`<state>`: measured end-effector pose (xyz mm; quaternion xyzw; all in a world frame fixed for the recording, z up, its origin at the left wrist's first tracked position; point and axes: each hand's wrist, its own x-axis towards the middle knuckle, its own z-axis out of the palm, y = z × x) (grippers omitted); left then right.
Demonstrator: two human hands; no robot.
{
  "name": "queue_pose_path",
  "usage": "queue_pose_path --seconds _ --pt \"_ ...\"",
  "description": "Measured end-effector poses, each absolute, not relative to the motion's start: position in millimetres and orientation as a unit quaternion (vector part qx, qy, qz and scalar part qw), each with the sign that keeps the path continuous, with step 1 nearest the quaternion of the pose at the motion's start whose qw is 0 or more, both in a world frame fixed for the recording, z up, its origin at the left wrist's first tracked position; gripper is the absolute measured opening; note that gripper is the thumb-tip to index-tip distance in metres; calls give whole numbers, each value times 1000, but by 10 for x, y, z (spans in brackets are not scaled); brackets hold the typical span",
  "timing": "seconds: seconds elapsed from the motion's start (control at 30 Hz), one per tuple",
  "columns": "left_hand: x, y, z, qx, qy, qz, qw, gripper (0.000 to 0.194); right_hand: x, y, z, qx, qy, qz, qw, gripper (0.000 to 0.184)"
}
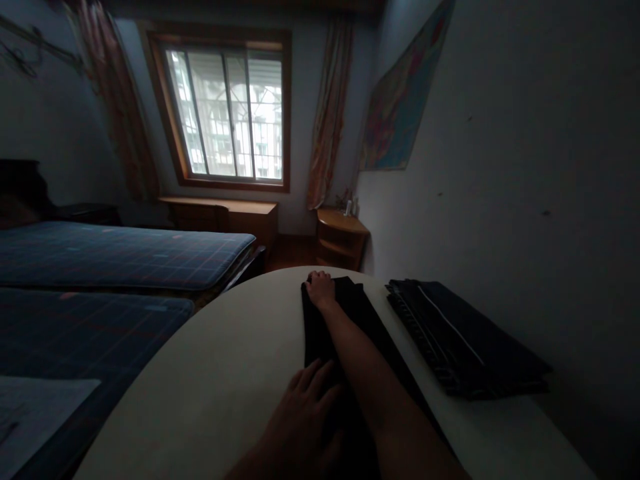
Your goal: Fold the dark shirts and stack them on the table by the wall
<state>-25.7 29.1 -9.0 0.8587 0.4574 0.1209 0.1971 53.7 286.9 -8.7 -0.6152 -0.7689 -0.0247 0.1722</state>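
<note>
And here's the right hand, up at the far end of the black cloth, fingers bent down over its left corner; whether they pinch a layer or just press, I can't tell. Down near the body, the left hand lies low with its fingers spread, unclenched, tips on the cloth near its left edge. Two contact points, well apart along its length: that looks like a way to hold it straight and flat against the pale counter. The cloth runs lengthwise away from the body, likely so both hands can reach along it, and it passes right under the right forearm. Over on the right, a folded dark pile sits beside it, a strip of counter between them, probably set there to leave working room. So the cloth is directly beneath both sets of fingers; the pile is clear of them.
</note>
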Motion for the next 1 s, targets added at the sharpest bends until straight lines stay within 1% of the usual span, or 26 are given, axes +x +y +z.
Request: queue_pose_path --seconds 0.1,0.23,0.33,0.4,0.47,0.57,0.7,0.8,0.9,1.0 --pt "-252 279 -100 854 466 121 199 65 523 2789 -59 -574 -801 -29 167 34" --pt "-266 278 -175 854 471 121 182 67 558 2700 -84 -497 -862 7 104 32" --pt "-285 295 -266 859 467 130 162 67 654 2633 -131 -451 -889 36 66 43" --pt "-296 310 -323 863 462 142 144 65 755 2551 -149 -432 -898 44 64 49" --pt "-304 324 -365 866 458 152 129 63 893 2421 -151 -421 -903 47 72 51" --pt "-310 337 -392 868 459 149 116 59 1175 2153 -124 -417 -905 46 73 53" --pt "-316 345 -403 869 462 147 96 55 1591 1802 -80 -424 -902 50 62 64" --pt "-322 351 -431 871 457 164 79 49 1783 1638 -115 -442 -893 78 48 69" --pt "-334 359 -473 866 457 192 60 45 1813 1569 -208 -469 -878 91 41 67" --pt "-356 370 -506 855 471 216 42 41 1741 1570 -285 -492 -865 84 52 63"
